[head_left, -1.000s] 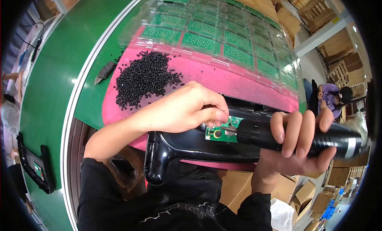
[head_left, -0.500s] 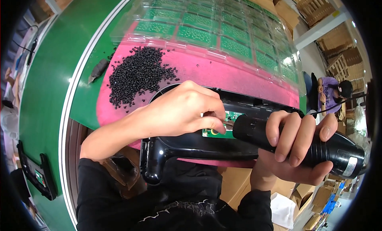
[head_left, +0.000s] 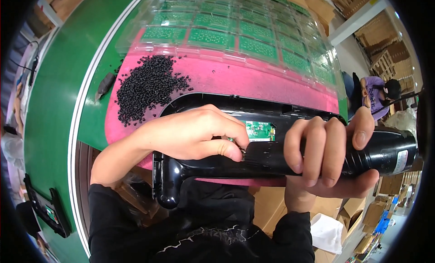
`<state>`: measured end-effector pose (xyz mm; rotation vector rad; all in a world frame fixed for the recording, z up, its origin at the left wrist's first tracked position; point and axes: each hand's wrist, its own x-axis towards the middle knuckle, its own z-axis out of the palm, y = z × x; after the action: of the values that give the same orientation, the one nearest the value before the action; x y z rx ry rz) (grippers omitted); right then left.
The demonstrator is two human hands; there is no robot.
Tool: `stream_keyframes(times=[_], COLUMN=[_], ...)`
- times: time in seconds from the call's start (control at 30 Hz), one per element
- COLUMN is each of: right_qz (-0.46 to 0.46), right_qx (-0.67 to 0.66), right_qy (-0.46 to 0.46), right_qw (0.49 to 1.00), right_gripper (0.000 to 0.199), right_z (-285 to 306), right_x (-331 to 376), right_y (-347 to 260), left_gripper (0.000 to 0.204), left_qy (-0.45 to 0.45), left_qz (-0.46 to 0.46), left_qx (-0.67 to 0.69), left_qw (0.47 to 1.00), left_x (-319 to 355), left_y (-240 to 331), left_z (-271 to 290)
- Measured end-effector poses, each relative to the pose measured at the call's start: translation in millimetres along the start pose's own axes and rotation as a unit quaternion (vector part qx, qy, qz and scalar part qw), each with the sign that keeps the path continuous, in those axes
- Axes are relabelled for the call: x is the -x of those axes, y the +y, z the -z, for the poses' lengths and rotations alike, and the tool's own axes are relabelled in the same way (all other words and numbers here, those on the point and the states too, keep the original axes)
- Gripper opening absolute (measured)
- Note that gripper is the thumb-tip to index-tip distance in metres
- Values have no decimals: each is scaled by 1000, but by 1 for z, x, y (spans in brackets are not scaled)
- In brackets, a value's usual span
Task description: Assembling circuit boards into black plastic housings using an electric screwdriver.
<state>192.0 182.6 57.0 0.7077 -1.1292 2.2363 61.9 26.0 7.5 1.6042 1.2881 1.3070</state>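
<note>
My right hand (head_left: 324, 149) is wrapped round a black electric screwdriver (head_left: 385, 154), which lies almost level with its nose pointing left. At that nose, the thumb and forefinger of my left hand (head_left: 199, 134) are closed in a pinch by the metal bit (head_left: 244, 154). Whatever small thing they may grip is hidden. Beneath both hands is a long glossy black plastic housing (head_left: 213, 172), open side up. Inside it sits a green circuit board (head_left: 260, 130), partly covered by my left fingers and the screwdriver.
Small black screws (head_left: 147, 86) are heaped on the pink mat (head_left: 226, 82). Clear plastic trays (head_left: 217, 54) of green boards stand behind. A second black housing (head_left: 47, 208) rests on the green table (head_left: 56, 104) at left. Another person (head_left: 376, 93) sits far right.
The screwdriver has moved left and swung more level, its nose now over the housing's near side. My left hand has shifted slightly left and nearer, uncovering more of the board. The whole view shifted a little.
</note>
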Motion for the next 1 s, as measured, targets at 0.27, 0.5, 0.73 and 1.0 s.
stream_keyframes(times=[0.27,0.5,0.73,1.0], right_qz=[-45,-40,-42,-46], right_qx=[158,272,253,244], right_qy=[55,73,84,73], right_qw=[985,959,963,966], right_gripper=[42,46,43,43], right_z=[-10,36,41,46], right_x=[1,11,16,16], right_y=[-18,-19,-14,-12], left_gripper=[14,10,16,14], left_qy=[158,158,82,10], left_qz=[-75,-31,-38,98], left_qx=[-339,-337,-277,-302], left_qw=[925,927,957,948], left_x=[-2,-3,0,3], left_y=[8,5,-1,1], left_z=[-6,-2,-5,-7])
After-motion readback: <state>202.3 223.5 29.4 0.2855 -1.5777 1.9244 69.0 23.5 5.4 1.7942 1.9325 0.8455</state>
